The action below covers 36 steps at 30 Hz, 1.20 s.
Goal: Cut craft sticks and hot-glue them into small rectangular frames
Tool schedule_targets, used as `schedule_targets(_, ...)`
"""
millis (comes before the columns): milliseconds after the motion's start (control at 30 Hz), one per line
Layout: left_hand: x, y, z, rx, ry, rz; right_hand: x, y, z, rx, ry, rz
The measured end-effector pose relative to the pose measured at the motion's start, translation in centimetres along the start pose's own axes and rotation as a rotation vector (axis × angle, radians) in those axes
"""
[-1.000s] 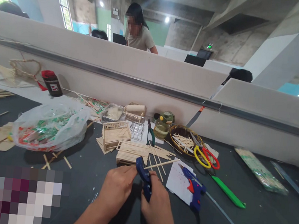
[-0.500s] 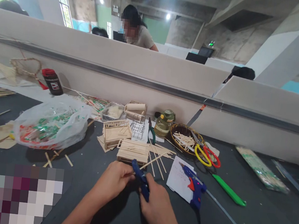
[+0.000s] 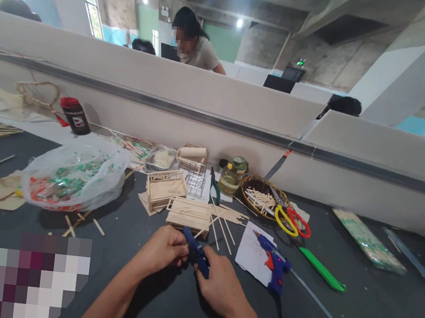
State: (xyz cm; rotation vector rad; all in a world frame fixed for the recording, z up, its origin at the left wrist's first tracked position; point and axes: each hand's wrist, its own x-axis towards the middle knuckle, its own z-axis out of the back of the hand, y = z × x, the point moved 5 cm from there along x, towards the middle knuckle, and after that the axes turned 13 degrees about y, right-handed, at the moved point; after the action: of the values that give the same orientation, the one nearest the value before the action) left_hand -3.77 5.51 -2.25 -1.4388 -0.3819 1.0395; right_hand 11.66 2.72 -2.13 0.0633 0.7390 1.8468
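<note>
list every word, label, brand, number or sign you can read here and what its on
None can be read for certain:
Dark bottle: white logo and small lettering above it, too blurred to read.
White paper under the glue gun: faint marks, too small to read.
Lit green sign at the back: too small to read.
Clear packet on the right: green print, too blurred to read.

Blue tool (image 3: 196, 250) between both hands (image 3: 219, 279)
</note>
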Motion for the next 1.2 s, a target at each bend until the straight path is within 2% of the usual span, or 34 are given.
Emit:
schedule_targets(333, 0.3, 1.0, 0.2, -0.039, 0.02, 0.037, 0.4, 0.0, -0.3, 0.032, 0.068, 0.01)
schedule_targets(600, 0.2, 1.0, 0.5, -0.087, 0.027, 0.091, 0.4, 0.2, -0.2, -0.036, 0.076, -0.017)
schedule_targets(833, 0.1, 0.7, 0.5, -0.09, 0.01, 0.027, 0.7, -0.2, -0.8, -0.129, 0.049, 0.007)
schedule_targets(1000, -0.3, 0.5, 1.9, -0.171, 0.034, -0.028, -0.6, 0.2, -0.2, -0.067, 0.02, -0.046)
schedule_targets(1100, -1.1, 0.3, 3.5, -0.335, -0.016, -0.062, -2.5, 0.5, -0.4, -0.03, 0.016, -0.084)
schedule_targets(1200, -1.7, -0.3, 4.5, -0.499, -0.094, -0.149, -4.3, 0.4, -1.5, -0.096, -0.028, -0.089)
